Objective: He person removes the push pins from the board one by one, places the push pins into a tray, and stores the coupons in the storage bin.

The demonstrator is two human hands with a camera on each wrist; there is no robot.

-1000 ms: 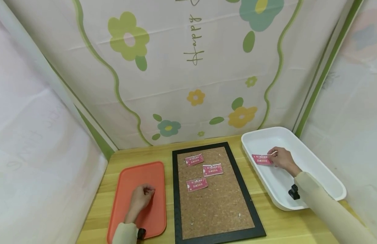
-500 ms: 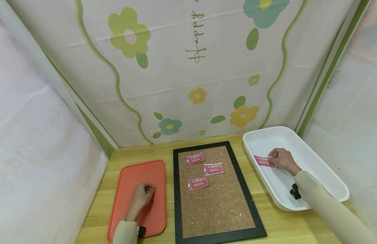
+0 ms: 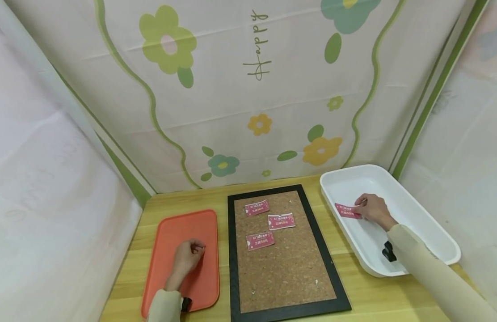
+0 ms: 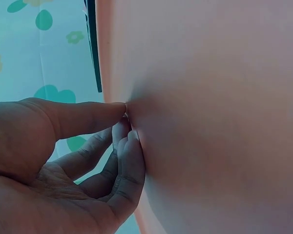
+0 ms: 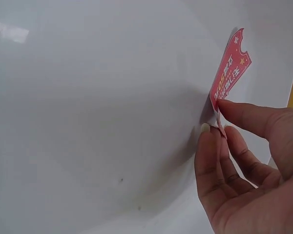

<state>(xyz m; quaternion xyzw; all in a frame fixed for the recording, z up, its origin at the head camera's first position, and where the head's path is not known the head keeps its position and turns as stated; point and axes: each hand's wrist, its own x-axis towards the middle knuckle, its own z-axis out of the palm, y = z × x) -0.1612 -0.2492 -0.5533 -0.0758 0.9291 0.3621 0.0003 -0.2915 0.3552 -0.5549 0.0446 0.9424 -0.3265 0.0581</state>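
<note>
My right hand (image 3: 372,209) pinches a pink paper coupon (image 5: 232,63) by one end between thumb and fingers. Low inside the white tray (image 3: 427,219), the coupon's printed face shows, its other end sticking out free. Over the orange tray (image 3: 180,230), my left hand (image 3: 187,257) holds thumb and fingertips together on a tiny shiny pin-like piece (image 4: 127,115), mostly hidden by the fingers. Between the hands lies a black-framed cork board (image 3: 288,268). On its upper half are three pink coupons: a top one (image 3: 257,208), a right one (image 3: 281,221) and a lower one (image 3: 260,240).
Small clear pins show on the cork, one pin (image 3: 253,292) low on the left and another pin (image 3: 316,282) low on the right. All stands on a wooden table (image 3: 377,299). A flowered cloth (image 3: 216,103) hangs behind, with pale cloth at both sides.
The head view shifts slightly. The coupon in my right hand turns a little, its free end now tilted down towards the hand. My left hand stays in place over the orange tray.
</note>
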